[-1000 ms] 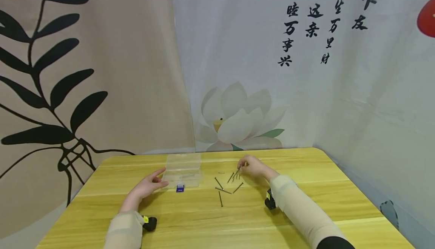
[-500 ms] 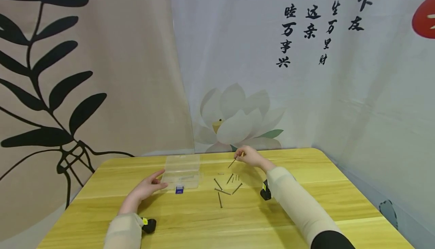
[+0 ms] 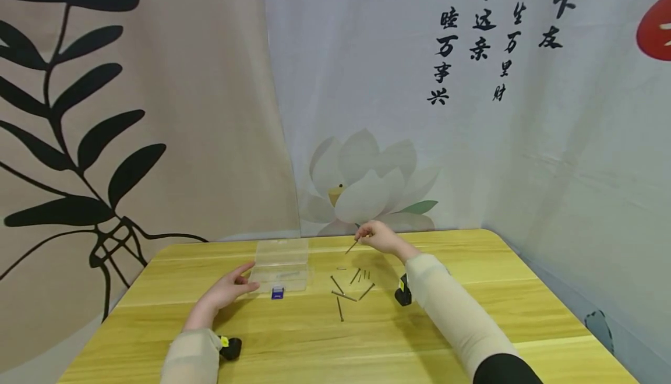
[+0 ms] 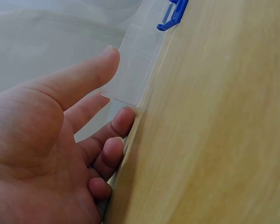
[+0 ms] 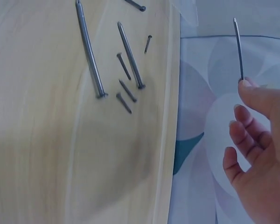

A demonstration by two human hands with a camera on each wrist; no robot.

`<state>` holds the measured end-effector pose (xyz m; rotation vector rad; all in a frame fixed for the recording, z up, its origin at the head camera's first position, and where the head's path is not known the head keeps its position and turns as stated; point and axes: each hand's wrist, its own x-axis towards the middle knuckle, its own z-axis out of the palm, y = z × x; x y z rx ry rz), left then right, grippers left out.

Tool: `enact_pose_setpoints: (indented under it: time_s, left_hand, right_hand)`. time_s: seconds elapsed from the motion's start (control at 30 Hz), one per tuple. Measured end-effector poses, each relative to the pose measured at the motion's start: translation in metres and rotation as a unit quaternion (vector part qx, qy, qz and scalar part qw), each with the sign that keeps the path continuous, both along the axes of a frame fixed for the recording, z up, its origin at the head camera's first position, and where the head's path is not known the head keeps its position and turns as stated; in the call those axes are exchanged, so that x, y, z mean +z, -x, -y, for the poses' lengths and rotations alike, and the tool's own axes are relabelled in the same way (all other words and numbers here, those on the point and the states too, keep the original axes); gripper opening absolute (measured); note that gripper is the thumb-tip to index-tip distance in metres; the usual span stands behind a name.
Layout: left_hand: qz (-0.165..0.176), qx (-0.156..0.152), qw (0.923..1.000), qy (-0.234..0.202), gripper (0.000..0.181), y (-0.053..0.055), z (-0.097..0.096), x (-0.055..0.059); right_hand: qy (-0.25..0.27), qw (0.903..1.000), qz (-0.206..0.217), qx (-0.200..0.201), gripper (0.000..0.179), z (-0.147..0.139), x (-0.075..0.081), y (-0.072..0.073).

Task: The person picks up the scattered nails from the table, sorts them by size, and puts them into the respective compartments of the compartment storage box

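Pinching nail (image 5: 238, 49): right hand (image 3: 382, 238); left hand (image 4: 42, 135) half-spread at clear box (image 4: 139, 63).

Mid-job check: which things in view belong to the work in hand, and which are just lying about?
Likely part of the job:
nail, pinched in the right hand
loose nails
clear box, open, left hand at its edge

Likely just surroundings:
table, only a work surface
printed backdrop
black wrist cameras
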<state>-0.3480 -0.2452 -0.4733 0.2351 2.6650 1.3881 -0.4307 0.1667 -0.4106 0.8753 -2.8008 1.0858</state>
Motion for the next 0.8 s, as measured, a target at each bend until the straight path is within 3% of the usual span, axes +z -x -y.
enact_pose_setpoints:
  time_s: [0.8]
  left_hand:
    - [0.0, 0.005, 1.0, -0.004, 0.072, -0.001, 0.001, -0.001]
  right_hand:
    - [0.029, 0.9991, -0.009, 0.03, 0.011, 0.057, -0.014, 0.007]
